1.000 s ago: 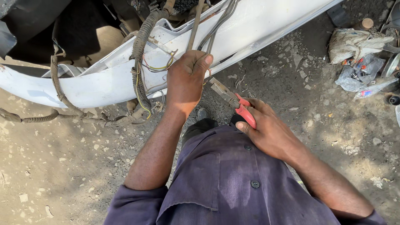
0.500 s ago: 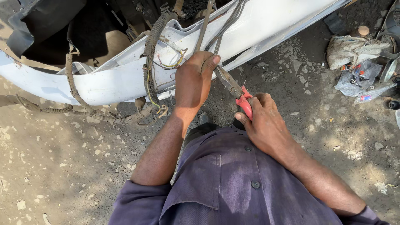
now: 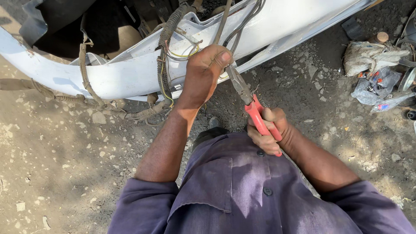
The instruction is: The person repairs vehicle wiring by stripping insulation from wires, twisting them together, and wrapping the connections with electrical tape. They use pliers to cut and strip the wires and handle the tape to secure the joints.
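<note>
Nearest the camera is the person's purple shirt (image 3: 242, 190), buttoned down the front, with both bare forearms reaching out from its sleeves. The right hand (image 3: 268, 132) is closed around the red handles of a pair of pliers (image 3: 249, 102) — the grey metal nose points up and away, toward the left hand. Just past the shirt's edge, a dark shoe (image 3: 210, 130) shows on the dirt ground (image 3: 65, 164), which is dry and scattered with small stones.

Farther out, the left hand (image 3: 206, 69) is clenched in a fist around a bundle of wires (image 3: 236, 26), thumb on top; the nose of the pliers comes right up beside that thumb, at the wires. The wires run up and over a long white car panel (image 3: 125, 76) that lies across the ground from left to upper right. A ribbed cable sleeve (image 3: 167, 39) with yellow and green strands hangs down the panel's face, and another loops along the ground under its left part.

At the far right — well apart from the hands — lie crumpled plastic bags (image 3: 375, 69) and bits of rubbish.
</note>
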